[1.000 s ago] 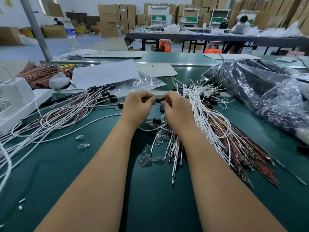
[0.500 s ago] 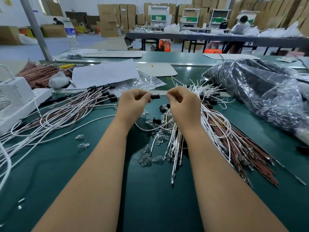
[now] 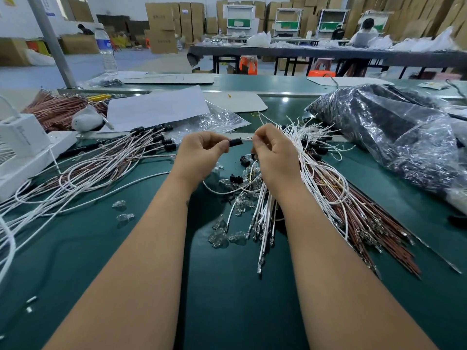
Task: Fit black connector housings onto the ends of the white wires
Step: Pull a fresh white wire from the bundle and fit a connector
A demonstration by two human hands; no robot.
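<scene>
My left hand (image 3: 199, 155) pinches a small black connector housing (image 3: 235, 142) above the green mat. My right hand (image 3: 274, 155) pinches the end of a thin white wire (image 3: 246, 139) that meets the housing's right side. That wire loops down under my wrists (image 3: 217, 189). A loose bundle of bare white wires (image 3: 313, 157) lies just right of my right hand. To the left lies a pile of finished wires with black housings (image 3: 154, 137) on their ends. Loose black housings (image 3: 244, 160) lie on the mat below my hands.
Several clear glass bulbs (image 3: 222, 236) are scattered on the mat. Brown wires with metal terminals (image 3: 379, 223) fan out at right. A shiny plastic bag (image 3: 394, 137) of black parts fills the far right. A white box (image 3: 22, 145), paper sheet (image 3: 156, 107) and water bottle (image 3: 106, 50) stand at left.
My hands have lifted off the mat and drawn slightly apart. The black housing now shows between them, with the wire end stretched into it.
</scene>
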